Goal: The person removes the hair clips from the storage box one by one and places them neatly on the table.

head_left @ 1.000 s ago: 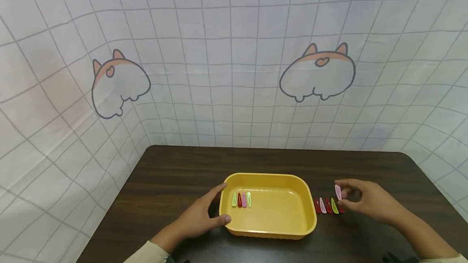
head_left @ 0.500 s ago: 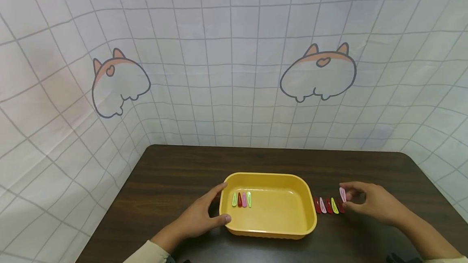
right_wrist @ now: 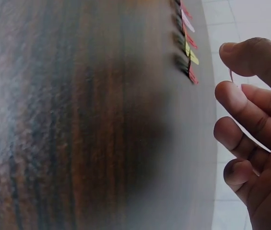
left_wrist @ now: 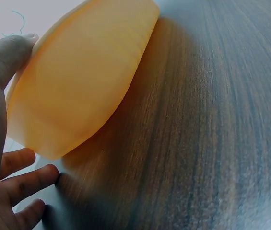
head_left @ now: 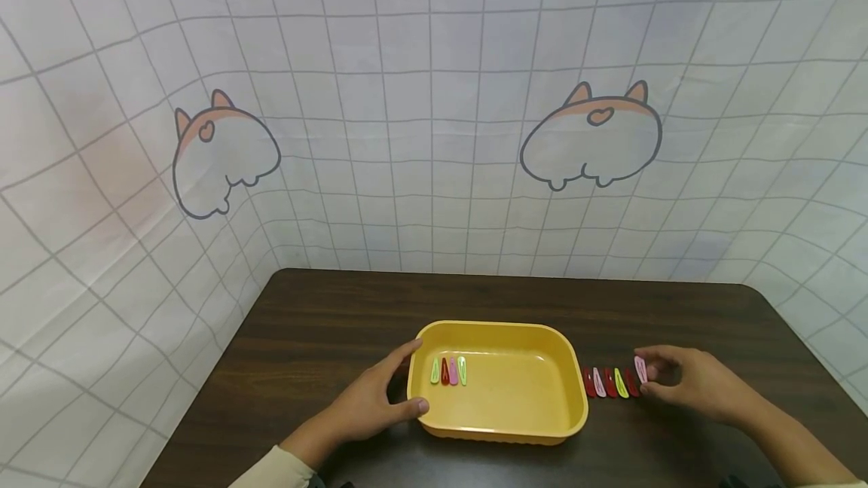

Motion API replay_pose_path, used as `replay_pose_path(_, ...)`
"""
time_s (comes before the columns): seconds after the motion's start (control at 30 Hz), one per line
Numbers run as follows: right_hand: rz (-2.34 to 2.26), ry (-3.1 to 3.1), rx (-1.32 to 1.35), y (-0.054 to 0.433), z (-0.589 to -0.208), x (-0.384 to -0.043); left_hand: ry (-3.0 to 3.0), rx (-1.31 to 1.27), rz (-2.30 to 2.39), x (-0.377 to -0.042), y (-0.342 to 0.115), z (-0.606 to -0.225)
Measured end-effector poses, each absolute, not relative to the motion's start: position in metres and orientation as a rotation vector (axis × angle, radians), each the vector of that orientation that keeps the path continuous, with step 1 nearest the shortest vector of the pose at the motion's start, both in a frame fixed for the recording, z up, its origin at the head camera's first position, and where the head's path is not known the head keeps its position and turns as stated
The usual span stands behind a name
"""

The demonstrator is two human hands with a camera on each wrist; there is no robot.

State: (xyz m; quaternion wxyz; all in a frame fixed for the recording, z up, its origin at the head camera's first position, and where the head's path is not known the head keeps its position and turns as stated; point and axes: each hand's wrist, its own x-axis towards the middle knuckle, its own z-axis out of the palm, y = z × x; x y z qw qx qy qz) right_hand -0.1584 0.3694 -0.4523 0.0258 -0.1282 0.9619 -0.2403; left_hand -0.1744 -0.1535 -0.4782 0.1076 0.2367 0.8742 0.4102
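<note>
My left hand (head_left: 371,400) holds the left end of a yellow plastic tray (head_left: 505,433), thumb on the rim near the front corner and another fingertip near the back corner. In the left wrist view, other fingers spread beside the tray wall (left_wrist: 77,81). My right hand (head_left: 698,384) pinches a pink snap hair clip (head_left: 640,369) between thumb and finger, tilted, beside the right end of a clip row. In the right wrist view the fingers hide most of this clip. That row on the table includes red, pink and yellow (head_left: 621,383) hair clips.
Inside the tray, at its left, several hair clips stand side by side: light green (head_left: 435,370), red (head_left: 445,371), pink (head_left: 453,371) and pale green (head_left: 463,370). The dark wooden table (head_left: 339,307) backs onto a white gridded curtain (head_left: 407,134).
My right hand has moved a little right and down with the pink hair clip, so the red clip at the row's end shows more. My left hand and the tray have stayed put.
</note>
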Motion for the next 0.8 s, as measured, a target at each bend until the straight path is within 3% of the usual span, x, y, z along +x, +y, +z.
replay_pose_path(0.8,-0.779,2.906,-0.374,0.378,-0.467,-0.160,2.566,0.683,1.204,-0.173,-0.154,-0.476)
